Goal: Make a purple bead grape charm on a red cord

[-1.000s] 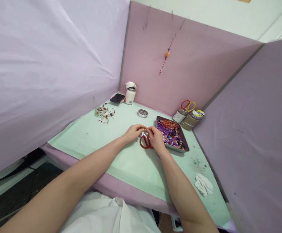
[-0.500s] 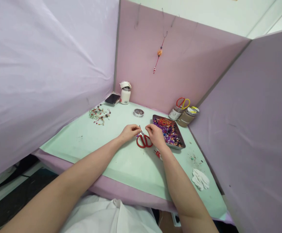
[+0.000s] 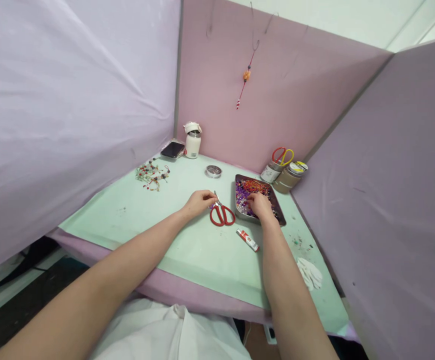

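Note:
My left hand (image 3: 199, 202) is pinched closed beside the blades of the red-handled scissors (image 3: 222, 215), which lie on the table. Whatever sits between its fingertips is too small to make out, though a hint of purple shows just below them. Over the metal tray (image 3: 248, 218), my right hand (image 3: 261, 204) reaches down with thumb and fingers together among the purple beads (image 3: 241, 195). Its fingertips touch the beads, and I cannot see what they hold. A tangle of red-orange cord (image 3: 255, 186) lies at the tray's far end.
A red-and-white lighter (image 3: 247, 240) lies near my right forearm. Farther back stand a round tin (image 3: 213, 171), a white bottle (image 3: 192, 144), a phone (image 3: 173, 149) and two jars (image 3: 290, 177). Beaded strings (image 3: 153, 175) lie left, white gloves (image 3: 309, 273) right. A beaded pendant (image 3: 246, 76) hangs behind.
My right hand has moved right, from beside the scissors into the bead tray, uncovering the lighter. The left hand stays pinched by the scissors.

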`<action>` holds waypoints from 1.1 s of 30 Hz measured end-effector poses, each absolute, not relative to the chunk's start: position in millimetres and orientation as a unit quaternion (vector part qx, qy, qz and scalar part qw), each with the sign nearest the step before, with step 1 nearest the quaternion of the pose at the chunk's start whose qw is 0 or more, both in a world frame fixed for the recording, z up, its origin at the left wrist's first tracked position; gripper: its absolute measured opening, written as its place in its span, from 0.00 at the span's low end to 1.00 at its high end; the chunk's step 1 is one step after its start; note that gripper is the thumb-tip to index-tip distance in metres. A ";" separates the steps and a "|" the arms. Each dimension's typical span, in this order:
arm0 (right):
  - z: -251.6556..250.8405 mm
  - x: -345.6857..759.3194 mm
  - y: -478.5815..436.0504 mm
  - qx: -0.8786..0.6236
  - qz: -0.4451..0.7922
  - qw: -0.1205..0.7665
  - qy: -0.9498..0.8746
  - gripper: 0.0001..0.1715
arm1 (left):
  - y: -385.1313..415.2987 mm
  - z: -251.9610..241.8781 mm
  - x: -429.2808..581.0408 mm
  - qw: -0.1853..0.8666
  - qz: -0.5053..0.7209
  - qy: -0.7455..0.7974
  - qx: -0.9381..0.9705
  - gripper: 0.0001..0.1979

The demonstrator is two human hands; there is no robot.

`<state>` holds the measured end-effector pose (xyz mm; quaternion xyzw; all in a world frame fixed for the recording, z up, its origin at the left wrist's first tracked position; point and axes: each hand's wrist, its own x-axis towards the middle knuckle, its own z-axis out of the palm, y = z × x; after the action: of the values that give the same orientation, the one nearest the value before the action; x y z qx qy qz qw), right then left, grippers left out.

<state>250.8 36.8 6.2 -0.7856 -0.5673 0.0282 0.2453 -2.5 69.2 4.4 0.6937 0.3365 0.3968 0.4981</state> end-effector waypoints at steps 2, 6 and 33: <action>4.9 249.9 37.1 -0.784 0.040 0.253 -0.565 0.05 | 69.6 3.9 -2.6 0.498 0.396 0.337 0.694 0.08; 11.8 246.4 32.8 -0.764 0.042 0.319 -0.559 0.04 | 70.0 3.6 -2.5 0.494 0.401 0.335 0.695 0.08; 10.2 168.5 26.4 -0.551 0.265 0.533 -0.585 0.15 | 69.2 5.0 -3.6 0.464 0.451 0.331 0.687 0.10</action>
<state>168.5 26.4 10.2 -0.5510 -0.5850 0.2654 0.5326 -3.6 69.2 5.0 0.6869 0.3306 0.4508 0.4643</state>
